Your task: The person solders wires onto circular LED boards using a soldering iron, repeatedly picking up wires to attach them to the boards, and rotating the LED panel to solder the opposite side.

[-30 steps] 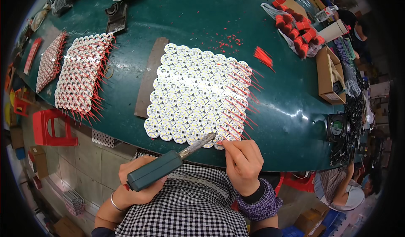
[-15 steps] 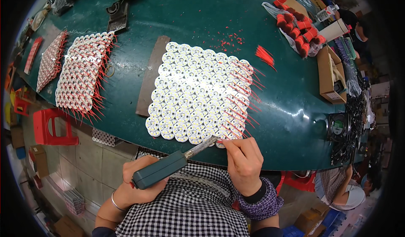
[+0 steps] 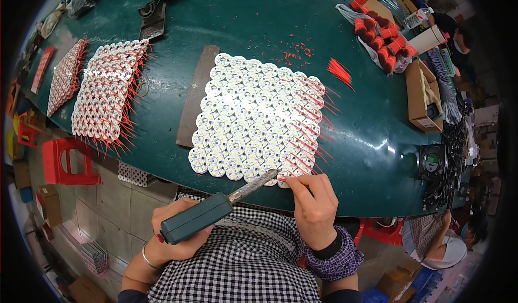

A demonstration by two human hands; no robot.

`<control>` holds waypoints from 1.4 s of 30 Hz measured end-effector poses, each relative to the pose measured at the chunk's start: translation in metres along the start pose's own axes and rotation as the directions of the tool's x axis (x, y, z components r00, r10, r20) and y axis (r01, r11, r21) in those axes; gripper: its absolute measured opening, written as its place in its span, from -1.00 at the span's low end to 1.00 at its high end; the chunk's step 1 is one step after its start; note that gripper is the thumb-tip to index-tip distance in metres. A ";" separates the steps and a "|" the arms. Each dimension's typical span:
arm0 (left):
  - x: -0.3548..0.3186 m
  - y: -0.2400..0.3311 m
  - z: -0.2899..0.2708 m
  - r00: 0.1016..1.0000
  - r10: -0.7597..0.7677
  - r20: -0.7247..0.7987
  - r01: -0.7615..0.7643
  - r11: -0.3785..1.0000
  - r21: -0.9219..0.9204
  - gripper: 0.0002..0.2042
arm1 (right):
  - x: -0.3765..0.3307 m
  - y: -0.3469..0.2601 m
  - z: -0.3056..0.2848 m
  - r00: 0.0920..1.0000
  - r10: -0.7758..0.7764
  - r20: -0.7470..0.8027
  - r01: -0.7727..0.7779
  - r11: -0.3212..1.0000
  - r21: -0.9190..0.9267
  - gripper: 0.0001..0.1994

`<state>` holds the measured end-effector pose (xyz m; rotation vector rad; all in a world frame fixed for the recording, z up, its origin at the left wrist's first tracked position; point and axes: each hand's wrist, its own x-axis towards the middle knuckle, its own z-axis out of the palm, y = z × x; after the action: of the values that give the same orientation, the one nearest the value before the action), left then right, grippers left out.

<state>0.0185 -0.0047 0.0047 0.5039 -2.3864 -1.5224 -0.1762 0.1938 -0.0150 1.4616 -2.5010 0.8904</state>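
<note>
My left hand [image 3: 186,249] is wrapped round the dark green handle of a soldering iron [image 3: 197,218]. Its metal tip rests at or just above the lower right part of a panel of round white LED boards [image 3: 237,122]; contact is hard to make out. Beside the tip, my right hand [image 3: 316,211] pinches a thin red wire [image 3: 283,179] at the panel's bottom right corner. Several more red wires [image 3: 308,128] stick out along the panel's right side.
A flat brown board [image 3: 195,103] lies partly beneath the panel. Two wired panels [image 3: 105,95] [image 3: 66,79] sit to the left. Farther right are loose red wires [image 3: 339,72], red spools [image 3: 388,39] and a cardboard box [image 3: 421,98]. A person [image 3: 437,243] sits at right.
The soldering iron has shifted slightly; its tip is a little up and away from my right fingertips, its handle lower left. The panel has slid slightly right. My right hand has barely moved.
</note>
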 end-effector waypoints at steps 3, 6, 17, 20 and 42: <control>0.000 0.000 0.000 1.000 0.014 -0.001 -0.014 1.000 0.002 -0.76 | 0.001 -0.001 0.001 1.000 0.008 -0.009 -0.008 1.000 0.007 -0.69; 0.000 -0.003 0.002 1.000 0.022 -0.019 -0.022 1.000 0.008 -0.74 | 0.002 -0.003 0.001 0.999 0.049 -0.020 -0.048 0.999 0.024 -0.73; 0.002 -0.011 0.007 0.999 -0.023 0.045 0.026 0.997 -0.072 -0.75 | 0.002 -0.003 0.003 0.998 0.037 -0.044 -0.036 0.999 0.022 -0.72; 0.002 -0.007 0.007 0.999 -0.007 0.043 0.009 0.999 -0.040 -0.76 | -0.001 0.001 0.004 0.999 0.012 -0.036 -0.011 1.000 0.013 -0.69; -0.006 -0.009 -0.003 0.998 -0.001 -0.069 0.000 1.000 -0.007 -0.72 | 0.007 -0.008 0.010 0.998 -0.017 -0.054 0.018 1.000 0.024 -0.73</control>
<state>0.0266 -0.0082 -0.0027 0.5466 -2.3291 -1.4882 -0.1714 0.1800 -0.0174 1.4445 -2.4443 0.9480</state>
